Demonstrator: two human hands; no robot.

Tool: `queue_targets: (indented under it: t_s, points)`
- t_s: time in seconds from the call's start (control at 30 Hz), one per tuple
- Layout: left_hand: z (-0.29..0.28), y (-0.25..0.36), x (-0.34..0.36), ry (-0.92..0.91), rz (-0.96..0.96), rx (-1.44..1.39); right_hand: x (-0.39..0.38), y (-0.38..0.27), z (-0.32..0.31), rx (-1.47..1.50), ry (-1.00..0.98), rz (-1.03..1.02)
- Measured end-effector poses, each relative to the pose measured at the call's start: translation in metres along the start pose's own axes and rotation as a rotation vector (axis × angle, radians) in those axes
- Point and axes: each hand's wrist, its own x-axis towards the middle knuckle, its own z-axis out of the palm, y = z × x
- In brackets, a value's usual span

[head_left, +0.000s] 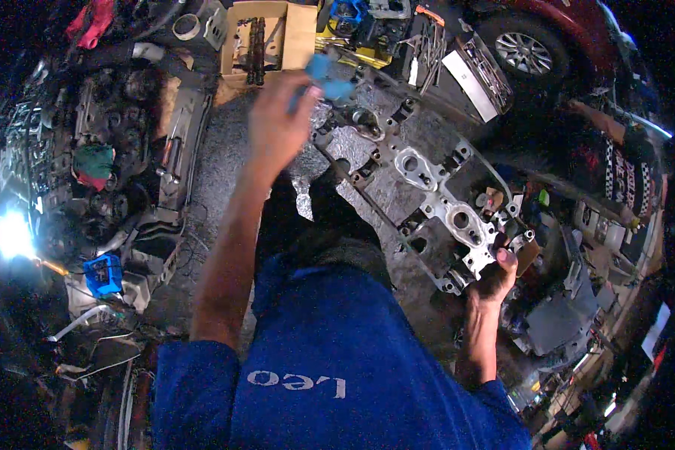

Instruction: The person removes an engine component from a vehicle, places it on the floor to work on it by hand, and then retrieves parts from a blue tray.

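One metal frame (pixel 435 198) slants up-left from the right hand (pixel 493 282) gripping its end; left hand (pixel 279 124) clutches blue cloth (pixel 334 88).

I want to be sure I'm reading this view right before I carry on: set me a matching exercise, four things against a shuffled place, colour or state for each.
Things
1. Left hand
2. Right hand
3. Box
4. Wheel

Places, colours, states
A. Gripping the lower-right end of a metal frame
B. Silver-spoked, near the top right of the view
C. Cardboard, with dark rods in it
D. Blurred, holding a blue cloth

Right pairs: 1-D, 2-A, 3-C, 4-B
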Motion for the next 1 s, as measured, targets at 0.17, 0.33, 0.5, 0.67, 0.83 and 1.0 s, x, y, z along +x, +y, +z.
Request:
queue_targets:
  t_s: [0.17, 0.33, 0.5, 0.67, 0.83, 1.0]
  points:
    - [-0.049, -0.052, -0.001, 0.115, -0.427, -0.17, 0.001, 0.001, -0.005, 0.067, -0.035, -0.02]
    - [-0.043, -0.076, -0.008, 0.157, -0.122, 0.089, 0.006, 0.002, -0.016, 0.052, -0.056, -0.034]
    - [-0.012, -0.071, 0.009, 0.099, -0.095, 0.268, -0.007, -0.011, 0.001, 0.028, -0.03, -0.057]
    - [0.003, -0.067, 0.02, -0.092, -0.08, 0.166, -0.009, -0.014, 0.003, 0.045, -0.091, -0.065]
    - [0.011, -0.06, 0.018, -0.265, -0.048, 0.051, -0.008, -0.014, -0.007, 0.078, -0.121, -0.008]
    - [0.012, -0.06, 0.02, -0.299, -0.054, 0.015, 0.0, -0.008, -0.024, 0.04, -0.099, -0.062]
